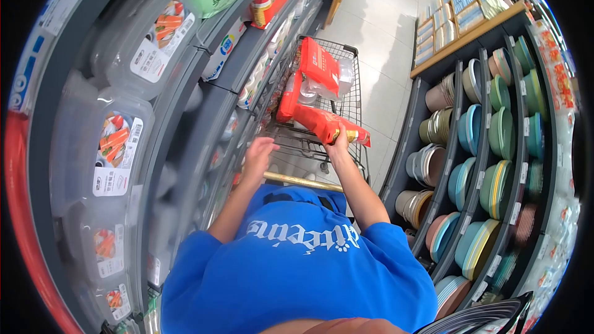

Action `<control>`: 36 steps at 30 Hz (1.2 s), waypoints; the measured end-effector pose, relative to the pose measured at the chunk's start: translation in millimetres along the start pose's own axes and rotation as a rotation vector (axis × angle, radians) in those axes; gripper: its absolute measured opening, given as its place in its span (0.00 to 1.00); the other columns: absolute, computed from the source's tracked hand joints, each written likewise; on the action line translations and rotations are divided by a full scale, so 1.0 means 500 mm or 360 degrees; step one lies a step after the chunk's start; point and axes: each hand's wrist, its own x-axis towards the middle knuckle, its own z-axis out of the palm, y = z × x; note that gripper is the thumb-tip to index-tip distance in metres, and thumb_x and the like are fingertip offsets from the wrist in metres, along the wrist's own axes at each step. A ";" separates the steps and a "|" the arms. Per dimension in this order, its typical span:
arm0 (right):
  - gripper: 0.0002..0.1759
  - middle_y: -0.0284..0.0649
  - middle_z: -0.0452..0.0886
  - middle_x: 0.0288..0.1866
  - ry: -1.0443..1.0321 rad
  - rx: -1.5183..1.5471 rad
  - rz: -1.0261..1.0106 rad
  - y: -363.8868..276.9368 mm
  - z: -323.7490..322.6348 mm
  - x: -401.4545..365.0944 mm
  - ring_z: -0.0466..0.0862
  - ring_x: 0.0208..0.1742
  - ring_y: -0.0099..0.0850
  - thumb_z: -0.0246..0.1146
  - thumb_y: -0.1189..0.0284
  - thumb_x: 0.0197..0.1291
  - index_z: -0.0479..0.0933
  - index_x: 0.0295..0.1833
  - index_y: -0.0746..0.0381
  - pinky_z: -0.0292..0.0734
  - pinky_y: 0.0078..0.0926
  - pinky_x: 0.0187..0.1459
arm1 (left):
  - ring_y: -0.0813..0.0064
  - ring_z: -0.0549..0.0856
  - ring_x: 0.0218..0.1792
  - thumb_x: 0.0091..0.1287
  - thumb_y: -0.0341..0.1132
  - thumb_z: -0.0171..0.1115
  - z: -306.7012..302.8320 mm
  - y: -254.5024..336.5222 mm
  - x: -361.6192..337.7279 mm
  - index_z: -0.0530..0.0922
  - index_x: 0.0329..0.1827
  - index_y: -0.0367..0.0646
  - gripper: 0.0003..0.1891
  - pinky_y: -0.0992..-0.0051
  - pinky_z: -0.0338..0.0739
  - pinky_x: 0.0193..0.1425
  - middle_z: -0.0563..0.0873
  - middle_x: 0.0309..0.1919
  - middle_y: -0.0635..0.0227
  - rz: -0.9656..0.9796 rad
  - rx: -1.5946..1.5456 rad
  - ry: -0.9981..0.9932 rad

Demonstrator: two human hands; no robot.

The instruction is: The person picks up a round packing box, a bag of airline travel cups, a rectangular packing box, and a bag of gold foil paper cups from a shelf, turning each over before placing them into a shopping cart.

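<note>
A red package with a yellow patch (325, 125) lies over the near part of the wire shopping cart, and my right hand (338, 142) grips its right part. Fingers half curled and apart, my left hand (262, 151) is held up left of the package, touching nothing and holding nothing. In the cart (354, 96), a second red bag (320, 68) rests beside clear plastic containers (346, 73). The cart's yellowish handle bar (303, 180) runs below both hands, close to my body.
On the left, a shelf (162, 96) holds clear lidded boxes (117, 145) and bagged goods. Stacked colored bowls (472, 130) fill the rack on the right, with packs (456, 18) on a wooden-edged top. Grey floor tiles (383, 43) lie between the shelves.
</note>
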 end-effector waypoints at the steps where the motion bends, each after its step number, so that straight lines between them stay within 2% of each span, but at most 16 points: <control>1: 0.38 0.44 0.74 0.67 0.0096 0.0007 -0.0089 0.013 0.010 0.015 0.79 0.63 0.46 0.69 0.56 0.60 0.62 0.71 0.55 0.80 0.56 0.59 | 0.94 0.63 0.15 0.74 0.32 0.54 -0.011 0.007 -0.008 0.75 0.54 0.39 0.10 0.87 0.53 0.17 0.87 0.42 0.61 0.0012 -0.0036 0.0027; 2: 0.40 0.45 0.73 0.68 0.0134 0.0107 -0.0166 0.024 0.020 0.029 0.78 0.64 0.47 0.69 0.54 0.61 0.60 0.72 0.55 0.77 0.60 0.61 | 0.94 0.63 0.15 0.74 0.32 0.54 -0.020 0.011 -0.014 0.75 0.53 0.39 0.09 0.87 0.53 0.17 0.87 0.42 0.61 0.0026 -0.0071 0.0051; 5: 0.40 0.49 0.71 0.69 -0.0089 -0.0064 0.0105 0.043 0.009 0.095 0.77 0.65 0.48 0.68 0.56 0.62 0.58 0.74 0.57 0.73 0.60 0.64 | 0.94 0.63 0.16 0.74 0.32 0.54 -0.043 0.016 -0.029 0.75 0.53 0.39 0.09 0.87 0.53 0.17 0.87 0.42 0.61 0.0064 -0.0112 0.0162; 7: 0.32 0.56 0.72 0.67 -0.0299 -0.0376 0.0488 0.043 0.012 0.101 0.76 0.66 0.50 0.60 0.62 0.69 0.59 0.72 0.62 0.73 0.58 0.65 | 0.93 0.66 0.19 0.73 0.32 0.56 -0.055 0.019 -0.036 0.75 0.54 0.40 0.10 0.86 0.58 0.21 0.87 0.42 0.64 0.0123 -0.0047 0.0136; 9: 0.27 0.53 0.77 0.62 -0.0481 -0.0526 0.0539 0.037 0.041 0.044 0.80 0.61 0.45 0.61 0.61 0.68 0.65 0.66 0.64 0.80 0.49 0.57 | 0.92 0.69 0.22 0.72 0.31 0.57 -0.060 0.026 -0.038 0.76 0.54 0.41 0.10 0.86 0.62 0.24 0.87 0.43 0.67 0.0248 0.0031 0.0113; 12: 0.19 0.50 0.83 0.53 -0.0874 -0.0674 0.0289 -0.038 0.108 -0.074 0.85 0.52 0.40 0.62 0.63 0.68 0.72 0.58 0.63 0.83 0.39 0.49 | 0.90 0.70 0.25 0.73 0.32 0.57 -0.045 0.071 -0.032 0.76 0.54 0.40 0.11 0.85 0.65 0.30 0.86 0.42 0.68 0.0640 0.0280 0.0069; 15: 0.12 0.39 0.85 0.40 -0.1106 -0.0846 -0.0774 -0.156 0.250 -0.350 0.84 0.40 0.29 0.60 0.66 0.70 0.77 0.53 0.61 0.80 0.27 0.45 | 0.86 0.69 0.29 0.74 0.40 0.59 -0.002 0.262 -0.068 0.76 0.54 0.37 0.15 0.83 0.67 0.37 0.84 0.43 0.66 0.1275 0.0657 -0.0014; 17: 0.15 0.44 0.83 0.40 -0.1402 -0.0870 -0.1647 -0.236 0.302 -0.539 0.83 0.40 0.30 0.58 0.68 0.71 0.76 0.53 0.69 0.80 0.29 0.45 | 0.78 0.75 0.31 0.73 0.51 0.60 0.029 0.401 -0.096 0.75 0.55 0.36 0.24 0.76 0.72 0.37 0.85 0.41 0.57 0.2058 0.0594 -0.0060; 18: 0.15 0.46 0.82 0.40 -0.1401 -0.0782 -0.2114 -0.258 0.314 -0.638 0.83 0.40 0.32 0.55 0.69 0.70 0.75 0.52 0.70 0.81 0.32 0.47 | 0.72 0.77 0.31 0.71 0.57 0.59 0.042 0.458 -0.133 0.74 0.56 0.37 0.29 0.71 0.73 0.34 0.85 0.39 0.54 0.2264 0.0574 -0.0021; 19: 0.19 0.49 0.82 0.42 -0.1399 -0.0652 -0.2402 -0.292 0.295 -0.683 0.84 0.40 0.34 0.51 0.65 0.71 0.75 0.53 0.71 0.82 0.36 0.49 | 0.71 0.76 0.30 0.71 0.63 0.53 0.067 0.502 -0.147 0.72 0.59 0.43 0.31 0.70 0.70 0.30 0.85 0.40 0.57 0.2739 0.0454 0.0028; 20: 0.24 0.45 0.84 0.46 -0.1554 -0.0573 -0.2771 -0.297 0.292 -0.750 0.84 0.41 0.32 0.49 0.57 0.72 0.77 0.52 0.67 0.79 0.30 0.48 | 0.72 0.75 0.30 0.71 0.67 0.46 0.060 0.549 -0.168 0.70 0.63 0.55 0.30 0.71 0.66 0.31 0.82 0.40 0.65 0.2986 0.0410 -0.0191; 22: 0.24 0.36 0.85 0.45 -0.1943 -0.0542 -0.3173 -0.346 0.281 -0.837 0.80 0.38 0.28 0.46 0.52 0.75 0.80 0.50 0.59 0.74 0.23 0.41 | 0.77 0.72 0.29 0.72 0.69 0.41 0.084 0.596 -0.216 0.71 0.58 0.67 0.24 0.75 0.63 0.32 0.77 0.37 0.78 0.3246 0.0232 -0.0105; 24: 0.23 0.23 0.86 0.43 -0.1725 -0.0799 -0.3452 -0.343 0.257 -0.907 0.77 0.34 0.19 0.47 0.52 0.73 0.84 0.45 0.52 0.67 0.15 0.39 | 0.83 0.70 0.27 0.73 0.68 0.40 0.079 0.616 -0.242 0.73 0.51 0.68 0.21 0.77 0.64 0.33 0.74 0.34 0.86 0.3332 0.0232 -0.0220; 28: 0.22 0.19 0.86 0.42 -0.1778 -0.0756 -0.3543 -0.347 0.232 -0.922 0.75 0.32 0.15 0.47 0.55 0.73 0.85 0.46 0.51 0.66 0.15 0.37 | 0.89 0.69 0.26 0.76 0.62 0.42 0.061 0.634 -0.256 0.75 0.42 0.67 0.17 0.82 0.64 0.33 0.72 0.32 0.93 0.3347 0.0490 -0.0309; 33: 0.20 0.17 0.86 0.42 -0.1676 -0.0653 -0.3649 -0.333 0.234 -0.921 0.75 0.31 0.14 0.48 0.57 0.72 0.85 0.47 0.51 0.66 0.14 0.36 | 0.91 0.70 0.25 0.78 0.55 0.46 0.033 0.643 -0.240 0.78 0.39 0.66 0.14 0.83 0.65 0.34 0.74 0.32 0.94 0.3255 0.0267 -0.0475; 36: 0.18 0.17 0.86 0.41 -0.1653 -0.0573 -0.3657 -0.329 0.235 -0.927 0.75 0.31 0.13 0.49 0.58 0.72 0.85 0.46 0.50 0.67 0.13 0.36 | 0.88 0.72 0.27 0.77 0.52 0.48 0.046 0.640 -0.233 0.77 0.42 0.62 0.12 0.82 0.67 0.35 0.76 0.34 0.88 0.3309 0.0188 -0.0436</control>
